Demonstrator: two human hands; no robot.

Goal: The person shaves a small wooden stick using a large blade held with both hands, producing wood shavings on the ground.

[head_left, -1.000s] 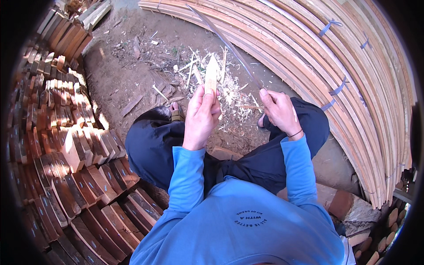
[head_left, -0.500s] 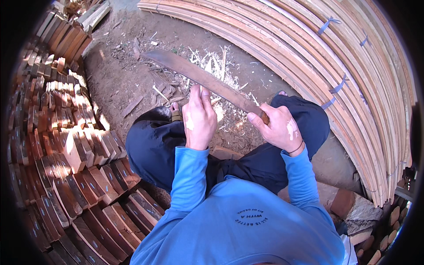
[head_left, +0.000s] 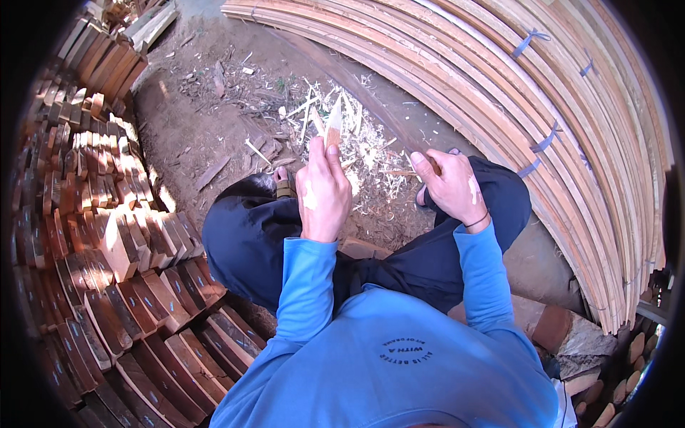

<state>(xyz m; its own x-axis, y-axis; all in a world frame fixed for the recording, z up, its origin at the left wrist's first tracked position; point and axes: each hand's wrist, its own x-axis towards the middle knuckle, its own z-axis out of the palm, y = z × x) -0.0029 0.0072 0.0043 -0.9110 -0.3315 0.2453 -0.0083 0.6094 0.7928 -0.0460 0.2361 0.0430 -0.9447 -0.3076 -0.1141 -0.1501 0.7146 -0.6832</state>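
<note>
My left hand (head_left: 325,191) is closed around a short piece of wood (head_left: 334,127), whose pale, pointed tip sticks up past the fingers. In my right hand (head_left: 455,187) is the handle of a long machete (head_left: 371,101). Its dark blade slants away to the far left, beyond the wood and apart from it, slightly smeared by motion. Both hands are above the ground between my bent knees. My left fingers hide the lower part of the wood.
Pale wood shavings (head_left: 367,150) litter the dirt between my feet. Long bowed strips of wood (head_left: 492,93), bundled with blue ties (head_left: 546,135), curve along the far and right sides. Stacked wooden blocks (head_left: 135,242) rise at left.
The machete has swung away from the left hand, toward the far strips, uncovering the wood's pointed tip. My right hand has shifted only slightly; the left has stayed nearly still.
</note>
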